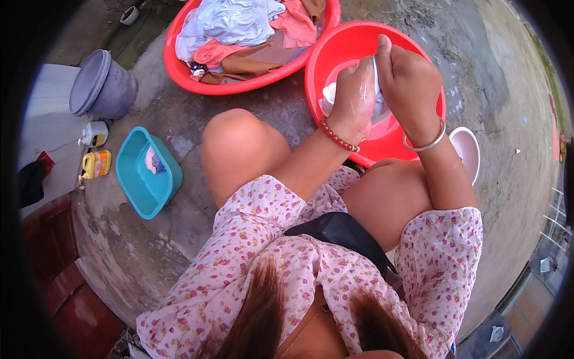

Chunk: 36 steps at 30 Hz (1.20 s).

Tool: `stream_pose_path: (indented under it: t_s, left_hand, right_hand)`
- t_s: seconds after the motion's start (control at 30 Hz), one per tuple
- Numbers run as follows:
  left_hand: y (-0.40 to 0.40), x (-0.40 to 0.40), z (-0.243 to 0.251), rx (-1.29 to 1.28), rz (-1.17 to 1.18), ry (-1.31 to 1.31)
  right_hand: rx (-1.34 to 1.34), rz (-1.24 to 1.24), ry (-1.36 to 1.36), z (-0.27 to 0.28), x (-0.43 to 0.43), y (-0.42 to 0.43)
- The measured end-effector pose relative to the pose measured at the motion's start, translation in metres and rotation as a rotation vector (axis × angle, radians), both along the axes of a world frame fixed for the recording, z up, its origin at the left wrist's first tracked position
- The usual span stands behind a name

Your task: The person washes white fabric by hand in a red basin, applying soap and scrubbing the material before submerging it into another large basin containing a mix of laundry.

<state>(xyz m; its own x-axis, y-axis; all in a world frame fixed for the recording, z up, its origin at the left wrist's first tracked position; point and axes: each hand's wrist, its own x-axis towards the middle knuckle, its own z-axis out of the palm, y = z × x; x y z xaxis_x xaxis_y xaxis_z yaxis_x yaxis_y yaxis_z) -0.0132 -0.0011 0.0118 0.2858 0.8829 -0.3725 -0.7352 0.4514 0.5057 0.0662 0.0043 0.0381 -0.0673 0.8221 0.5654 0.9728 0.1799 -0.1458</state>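
Note:
Both hands are raised close together over a round red plastic basin (pixel 316 69). My left hand (pixel 356 96), wet and with a red bead bracelet at the wrist, is closed on a white cloth (pixel 380 105). Against it on the right, my right hand (pixel 410 80) grips the same cloth, thumb up, a silver-coloured bangle at its wrist. A strip of the cloth shows between the fists, and white fabric shows below and beside them. How the fingers hold it is partly hidden. Another red basin (pixel 244 85), heaped with white, coral and brown clothes (pixel 237 22), stands at the upper left.
On the concrete ground at left are a teal basin (pixel 150 197) with a small cloth (pixel 154 160), a yellow pump bottle (pixel 96 164), a white pump bottle (pixel 95 133) and a grey bucket (pixel 116 89). A pale basin (pixel 468 150) stands beyond my right forearm. My bare knees flank my forearms.

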Motion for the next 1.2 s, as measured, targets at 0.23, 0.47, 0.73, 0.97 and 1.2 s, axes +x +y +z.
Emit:
stream_pose_path:
  t_s: [0.23, 0.47, 0.73, 0.97, 1.2]
  left_hand:
    - [0.002, -0.001, -0.009, 0.181, -0.064, 0.010]
    - [0.011, -0.004, -0.050, 0.231, -0.145, -0.471]
    - [0.005, 0.002, -0.023, -0.022, -0.075, -0.294]
    - [-0.002, 0.003, -0.021, 0.088, -0.142, -0.099]
    - [0.005, 0.002, 0.000, -0.068, -0.106, -0.186]
  right_hand:
    - [0.057, 0.027, 0.080, 0.006, 0.001, 0.007]
    - [0.043, 0.224, 0.055, 0.013, -0.021, -0.016]
    - [0.027, 0.124, -0.086, 0.003, -0.009, -0.013]
    - [0.003, 0.018, -0.043, 0.004, 0.011, 0.001]
    - [0.066, 0.109, -0.035, 0.004, 0.000, -0.001]
